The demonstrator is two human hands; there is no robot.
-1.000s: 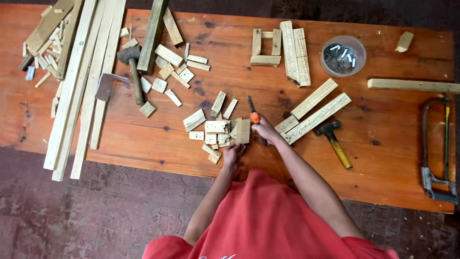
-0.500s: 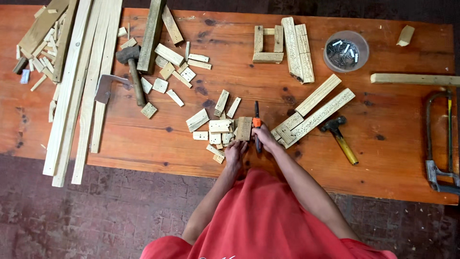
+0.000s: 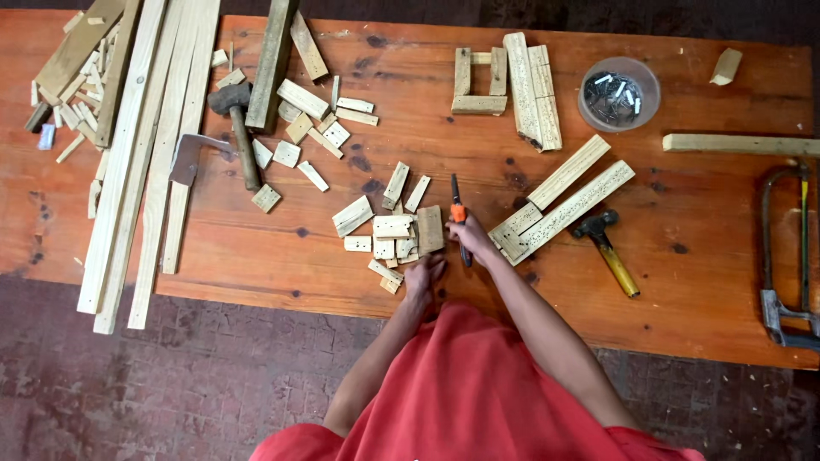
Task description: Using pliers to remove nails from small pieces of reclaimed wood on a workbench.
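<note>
Both hands have drawn in toward the pile of small wood blocks [image 3: 389, 243]: right hand [image 3: 475, 246] grasping a small orange-handled cutter [image 3: 459, 218] just right of it, left hand [image 3: 424, 275] released, fingers resting on the table [image 3: 683, 282] just below.

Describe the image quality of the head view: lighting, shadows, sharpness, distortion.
Head view: even, soft daylight across the orange-brown wooden table, no glare; only short, faint shadows beside the long pale wooden planks. Sharp throughout: the clear round bowl of nails and the small pale wood blocks near the left hand read clearly. The right hand shows no motion blur. Table edges bow slightly.
</note>
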